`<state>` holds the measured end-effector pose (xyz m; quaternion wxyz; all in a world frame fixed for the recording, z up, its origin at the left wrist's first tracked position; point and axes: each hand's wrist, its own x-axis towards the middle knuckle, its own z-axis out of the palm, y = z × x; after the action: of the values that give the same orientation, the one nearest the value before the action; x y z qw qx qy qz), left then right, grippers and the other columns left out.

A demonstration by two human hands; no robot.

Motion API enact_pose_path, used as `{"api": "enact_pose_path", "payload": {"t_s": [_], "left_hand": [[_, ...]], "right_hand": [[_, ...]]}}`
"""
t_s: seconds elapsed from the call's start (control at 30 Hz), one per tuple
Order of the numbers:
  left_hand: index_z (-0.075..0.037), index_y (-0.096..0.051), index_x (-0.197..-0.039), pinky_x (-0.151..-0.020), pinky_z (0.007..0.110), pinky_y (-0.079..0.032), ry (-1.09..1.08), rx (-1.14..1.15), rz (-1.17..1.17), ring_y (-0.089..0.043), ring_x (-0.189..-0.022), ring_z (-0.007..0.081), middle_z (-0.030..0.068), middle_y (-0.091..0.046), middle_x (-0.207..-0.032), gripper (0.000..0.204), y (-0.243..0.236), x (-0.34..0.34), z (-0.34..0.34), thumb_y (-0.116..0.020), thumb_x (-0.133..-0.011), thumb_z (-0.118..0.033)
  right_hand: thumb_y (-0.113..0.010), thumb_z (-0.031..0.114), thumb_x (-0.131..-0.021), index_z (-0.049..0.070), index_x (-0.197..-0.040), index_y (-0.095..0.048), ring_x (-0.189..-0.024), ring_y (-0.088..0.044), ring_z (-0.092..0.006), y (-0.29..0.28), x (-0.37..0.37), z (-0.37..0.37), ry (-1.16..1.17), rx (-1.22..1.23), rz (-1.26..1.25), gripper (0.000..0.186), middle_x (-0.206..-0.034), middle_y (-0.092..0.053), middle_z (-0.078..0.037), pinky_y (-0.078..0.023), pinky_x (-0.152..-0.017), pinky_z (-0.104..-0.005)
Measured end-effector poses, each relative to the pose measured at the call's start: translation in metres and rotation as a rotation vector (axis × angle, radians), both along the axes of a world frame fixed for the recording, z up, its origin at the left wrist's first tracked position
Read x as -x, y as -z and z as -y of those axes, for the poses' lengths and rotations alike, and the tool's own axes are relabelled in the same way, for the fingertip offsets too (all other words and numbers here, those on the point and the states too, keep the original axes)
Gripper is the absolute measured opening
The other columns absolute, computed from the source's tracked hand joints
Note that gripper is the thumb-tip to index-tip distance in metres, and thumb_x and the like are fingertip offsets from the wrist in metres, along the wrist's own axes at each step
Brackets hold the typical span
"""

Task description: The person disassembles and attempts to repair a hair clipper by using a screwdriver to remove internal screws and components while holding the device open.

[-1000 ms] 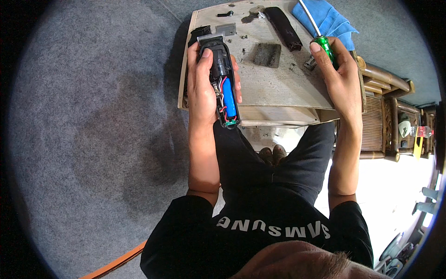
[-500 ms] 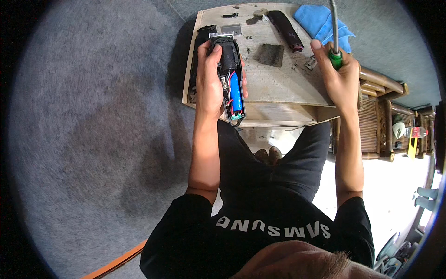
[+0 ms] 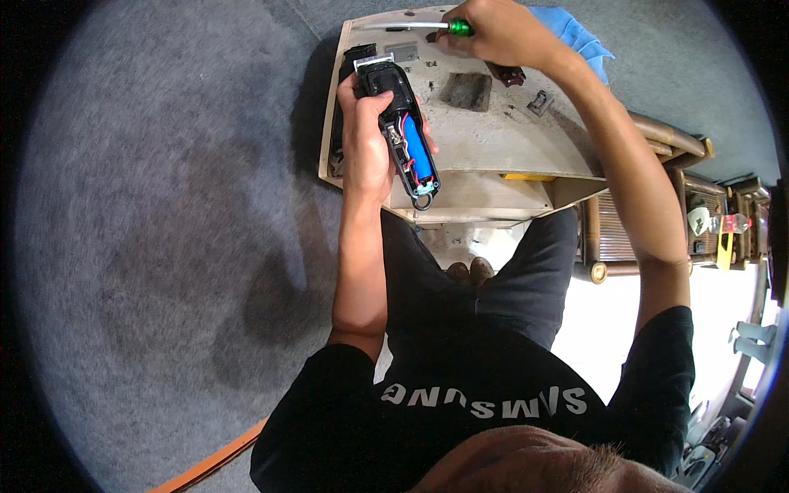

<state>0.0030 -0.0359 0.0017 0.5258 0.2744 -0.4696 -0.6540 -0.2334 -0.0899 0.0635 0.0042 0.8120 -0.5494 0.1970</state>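
My left hand (image 3: 367, 152) is wrapped round a black hair clipper (image 3: 394, 97) over the left part of the wooden table. The clipper's casing is off on the side facing up, baring a blue battery (image 3: 418, 149) and red and white wires; its metal blade points away from me. My right hand (image 3: 511, 34) grips a screwdriver (image 3: 463, 28) by its green handle above the table's far edge. Its metal shaft points left, beyond the clipper's blade, and does not touch the clipper. A dark casing (image 3: 511, 76) lies partly hidden under my right hand.
On the table (image 3: 526, 144) are a dark square pad (image 3: 468, 91), a flat metal plate (image 3: 403, 52), a small metal part (image 3: 540, 102) and tiny bits. A blue cloth (image 3: 583, 41) lies far right. Something yellow (image 3: 528, 177) shows in the front opening. Bamboo furniture (image 3: 641, 218) stands right.
My right hand has swung left and away from me with the screwdriver, whose shaft turned from pointing away to pointing left. The clipper has tilted slightly in my left hand.
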Motion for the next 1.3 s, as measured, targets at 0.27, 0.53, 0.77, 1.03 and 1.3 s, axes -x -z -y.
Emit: {"api": "enact_pose_path", "payload": {"t_s": [0.27, 0.53, 0.77, 1.03, 1.3], "left_hand": [[-0.007, -0.029, -0.138, -0.056, 0.045, -0.063, 0.004, 0.043, -0.012, -0.067, -0.071, 0.0283, 0.0201, -0.060, -0.099, 0.054, -0.008, -0.006, -0.009, -0.049, -0.089, -0.014], [-0.010, -0.021, -0.145, -0.058, 0.046, -0.066, 0.039, 0.084, 0.031, -0.070, -0.076, 0.0282, 0.0213, -0.059, -0.105, 0.067, -0.010, -0.009, -0.010, -0.051, -0.085, -0.006], [0.001, -0.033, -0.144, -0.062, 0.048, -0.067, 0.033, 0.136, 0.034, -0.069, -0.081, 0.0309, 0.0258, -0.061, -0.112, 0.061, -0.007, -0.006, -0.008, -0.047, -0.085, -0.005], [0.005, -0.037, -0.143, -0.068, 0.048, -0.067, -0.003, 0.188, 0.139, -0.071, -0.083, 0.0304, 0.0312, -0.062, -0.122, 0.058, -0.016, 0.002, -0.011, -0.046, -0.087, -0.006], [0.001, -0.029, -0.145, -0.050, 0.044, -0.064, 0.065, 0.138, -0.009, -0.068, -0.069, 0.0286, 0.0308, -0.063, -0.112, 0.062, -0.007, -0.006, -0.006, -0.043, -0.085, -0.008]], "right_hand": [[-0.076, 0.038, -0.090, 0.014, -0.106, -0.080, -0.088, -0.074, -0.0387, 0.022, -0.019, -0.007, -0.036, 0.066, -0.007, 0.029, -0.089, -0.076, -0.017, -0.058, -0.079, -0.0503], [-0.080, 0.034, -0.087, 0.014, -0.102, -0.081, -0.093, -0.074, -0.0360, 0.022, -0.022, -0.007, 0.025, 0.024, 0.031, 0.026, -0.093, -0.077, -0.014, -0.059, -0.083, -0.0483], [-0.076, 0.026, -0.084, 0.009, -0.096, -0.077, -0.090, -0.074, -0.0382, 0.019, -0.020, -0.009, -0.018, 0.068, -0.035, 0.021, -0.090, -0.075, -0.018, -0.058, -0.079, -0.0494], [-0.074, 0.023, -0.082, 0.005, -0.092, -0.074, -0.088, -0.073, -0.0392, 0.020, -0.018, -0.007, -0.020, 0.068, -0.057, 0.021, -0.089, -0.074, -0.021, -0.058, -0.077, -0.0508], [-0.078, 0.023, -0.088, 0.007, -0.103, -0.078, -0.092, -0.075, -0.0320, 0.040, -0.019, -0.002, -0.042, 0.184, -0.084, 0.021, -0.092, -0.077, -0.014, -0.059, -0.081, -0.0436]]}}
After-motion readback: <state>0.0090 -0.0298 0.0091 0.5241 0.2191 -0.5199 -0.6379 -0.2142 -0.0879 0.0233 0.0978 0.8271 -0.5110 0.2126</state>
